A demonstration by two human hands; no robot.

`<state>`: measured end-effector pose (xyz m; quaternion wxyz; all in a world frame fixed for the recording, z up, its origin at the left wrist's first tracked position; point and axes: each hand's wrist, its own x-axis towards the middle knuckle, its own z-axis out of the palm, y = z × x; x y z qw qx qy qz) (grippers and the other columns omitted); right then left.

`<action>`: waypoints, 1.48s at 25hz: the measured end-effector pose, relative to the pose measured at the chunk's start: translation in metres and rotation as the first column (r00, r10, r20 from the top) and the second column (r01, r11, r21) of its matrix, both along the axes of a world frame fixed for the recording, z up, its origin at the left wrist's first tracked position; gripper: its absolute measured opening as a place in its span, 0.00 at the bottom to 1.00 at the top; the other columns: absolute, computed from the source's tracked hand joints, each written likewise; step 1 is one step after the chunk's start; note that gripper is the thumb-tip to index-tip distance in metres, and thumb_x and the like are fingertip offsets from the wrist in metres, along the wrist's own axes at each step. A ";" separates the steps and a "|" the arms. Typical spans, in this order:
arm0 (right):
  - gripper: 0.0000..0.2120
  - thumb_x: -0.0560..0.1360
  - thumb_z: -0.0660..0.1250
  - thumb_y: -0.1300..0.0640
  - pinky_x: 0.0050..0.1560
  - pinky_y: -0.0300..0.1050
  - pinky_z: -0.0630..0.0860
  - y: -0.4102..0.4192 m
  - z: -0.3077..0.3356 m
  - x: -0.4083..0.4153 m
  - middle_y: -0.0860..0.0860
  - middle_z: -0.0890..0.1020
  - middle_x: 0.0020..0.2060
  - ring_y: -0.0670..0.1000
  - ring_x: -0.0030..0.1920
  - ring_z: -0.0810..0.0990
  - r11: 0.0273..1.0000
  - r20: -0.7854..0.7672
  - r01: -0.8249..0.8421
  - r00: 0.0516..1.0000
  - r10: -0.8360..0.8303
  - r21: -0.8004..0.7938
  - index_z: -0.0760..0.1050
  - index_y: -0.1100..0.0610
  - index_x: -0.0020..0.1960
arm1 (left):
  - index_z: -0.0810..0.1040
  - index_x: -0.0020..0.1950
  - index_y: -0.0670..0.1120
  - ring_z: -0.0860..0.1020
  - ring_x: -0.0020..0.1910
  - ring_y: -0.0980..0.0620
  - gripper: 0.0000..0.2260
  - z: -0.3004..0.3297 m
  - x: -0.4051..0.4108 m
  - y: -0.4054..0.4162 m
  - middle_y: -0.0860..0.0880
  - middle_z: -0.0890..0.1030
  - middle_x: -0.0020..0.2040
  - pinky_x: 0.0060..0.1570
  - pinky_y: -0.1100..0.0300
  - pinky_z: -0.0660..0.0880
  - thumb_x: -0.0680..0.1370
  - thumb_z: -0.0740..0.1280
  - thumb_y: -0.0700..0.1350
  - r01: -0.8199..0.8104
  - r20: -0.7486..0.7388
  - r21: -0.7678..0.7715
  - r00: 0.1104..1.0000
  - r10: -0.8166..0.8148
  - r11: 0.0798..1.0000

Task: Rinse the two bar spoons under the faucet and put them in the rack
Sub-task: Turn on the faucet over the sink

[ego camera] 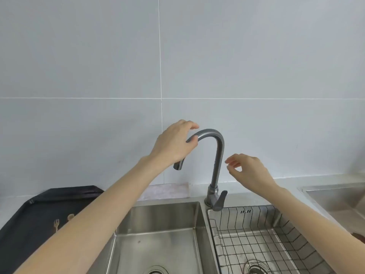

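My left hand [173,144] grips the curved spout of the grey faucet [217,159], whose nozzle hangs over the left sink basin [158,216]. No water runs from it. My right hand [246,169] hovers to the right of the faucet's upright pipe, fingers apart and holding nothing. The faucet lever [220,200] points down toward the front. Two bar spoons [56,224] lie on a black mat [39,204] at the left, only their upper ends showing, one with a small fork tip; my left forearm hides the rest. A black wire rack [256,230] sits in the right basin.
A grey tiled wall stands behind the sinks. Both basins have round drains at the bottom edge of view. Another steel basin [339,198] shows at the far right. A pale cloth [167,191] lies behind the left basin.
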<state>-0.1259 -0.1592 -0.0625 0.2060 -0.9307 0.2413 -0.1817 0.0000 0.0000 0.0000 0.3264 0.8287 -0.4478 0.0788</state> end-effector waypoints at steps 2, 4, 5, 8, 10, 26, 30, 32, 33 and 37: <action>0.10 0.76 0.61 0.57 0.54 0.49 0.77 -0.011 -0.012 0.003 0.49 0.82 0.51 0.50 0.54 0.79 0.999 -0.035 0.030 0.999 -0.029 0.033 0.77 0.53 0.55 | 0.68 0.66 0.48 0.69 0.65 0.50 0.16 -0.003 0.000 -0.013 0.51 0.70 0.67 0.58 0.54 0.69 0.77 0.58 0.45 -0.022 0.036 0.033 0.999 0.021 0.999; 0.10 0.75 0.61 0.57 0.54 0.48 0.77 -0.021 -0.031 0.007 0.49 0.82 0.51 0.50 0.54 0.79 0.998 -0.093 0.034 0.995 -0.029 0.052 0.77 0.53 0.55 | 0.67 0.67 0.47 0.66 0.66 0.48 0.18 -0.011 0.003 -0.025 0.49 0.69 0.68 0.59 0.54 0.67 0.77 0.58 0.45 -0.037 0.068 0.072 0.997 0.032 0.997; 0.10 0.75 0.61 0.58 0.54 0.48 0.77 -0.025 -0.041 0.010 0.49 0.81 0.52 0.50 0.54 0.79 0.998 -0.119 0.032 0.993 -0.025 0.058 0.77 0.53 0.55 | 0.66 0.68 0.47 0.66 0.66 0.47 0.18 -0.014 0.005 -0.031 0.49 0.68 0.68 0.61 0.53 0.66 0.77 0.58 0.45 -0.042 0.082 0.095 0.996 0.034 0.995; 0.12 0.75 0.61 0.59 0.54 0.47 0.76 -0.035 -0.069 0.019 0.50 0.80 0.54 0.51 0.55 0.78 0.996 -0.190 0.023 0.982 -0.007 0.082 0.76 0.54 0.57 | 0.63 0.70 0.47 0.64 0.67 0.46 0.20 -0.028 0.011 -0.051 0.48 0.67 0.69 0.65 0.51 0.62 0.77 0.58 0.45 -0.066 0.128 0.157 0.991 0.046 0.985; 0.13 0.75 0.60 0.61 0.55 0.49 0.76 -0.040 -0.088 0.025 0.52 0.79 0.56 0.53 0.56 0.78 0.996 -0.226 0.001 0.974 0.021 0.094 0.75 0.55 0.58 | 0.61 0.71 0.47 0.65 0.67 0.46 0.21 -0.035 0.013 -0.062 0.48 0.66 0.70 0.65 0.51 0.62 0.77 0.58 0.46 -0.074 0.147 0.181 0.988 0.048 0.981; 0.09 0.75 0.63 0.61 0.51 0.50 0.76 -0.060 -0.136 0.043 0.56 0.83 0.47 0.58 0.50 0.79 0.991 -0.177 0.031 0.984 -0.007 0.128 0.81 0.59 0.50 | 0.71 0.64 0.54 0.78 0.50 0.51 0.14 -0.044 0.055 -0.078 0.55 0.78 0.60 0.44 0.63 0.64 0.79 0.57 0.50 -0.041 0.193 0.030 0.981 0.034 0.999; 0.08 0.74 0.65 0.61 0.49 0.48 0.75 -0.059 -0.140 0.042 0.57 0.83 0.46 0.57 0.48 0.80 0.986 -0.117 0.045 0.993 -0.027 0.160 0.82 0.60 0.50 | 0.72 0.63 0.54 0.78 0.49 0.47 0.14 -0.045 0.056 -0.077 0.50 0.81 0.54 0.46 0.60 0.66 0.78 0.58 0.49 -0.034 0.186 0.022 0.982 0.029 0.999; 0.08 0.74 0.65 0.61 0.49 0.48 0.74 -0.057 -0.141 0.041 0.57 0.83 0.46 0.58 0.48 0.80 0.987 -0.113 0.059 0.993 -0.042 0.153 0.82 0.59 0.49 | 0.72 0.63 0.54 0.78 0.48 0.47 0.14 -0.046 0.055 -0.077 0.49 0.81 0.52 0.45 0.60 0.66 0.78 0.58 0.50 -0.047 0.191 0.018 0.981 0.043 0.999; 0.08 0.75 0.65 0.61 0.49 0.48 0.75 -0.056 -0.142 0.042 0.57 0.83 0.46 0.58 0.49 0.80 0.987 -0.112 0.062 0.993 -0.045 0.147 0.82 0.59 0.49 | 0.72 0.63 0.54 0.78 0.48 0.47 0.14 -0.047 0.055 -0.077 0.49 0.81 0.52 0.45 0.60 0.66 0.78 0.58 0.50 -0.055 0.195 0.013 0.979 0.052 0.998; 0.08 0.75 0.64 0.61 0.50 0.50 0.76 -0.054 -0.140 0.042 0.58 0.83 0.47 0.59 0.49 0.80 0.988 -0.131 0.072 0.990 -0.054 0.134 0.81 0.59 0.50 | 0.72 0.64 0.54 0.78 0.47 0.48 0.14 -0.048 0.053 -0.076 0.49 0.81 0.52 0.44 0.61 0.65 0.78 0.57 0.50 -0.067 0.203 0.003 0.977 0.065 0.998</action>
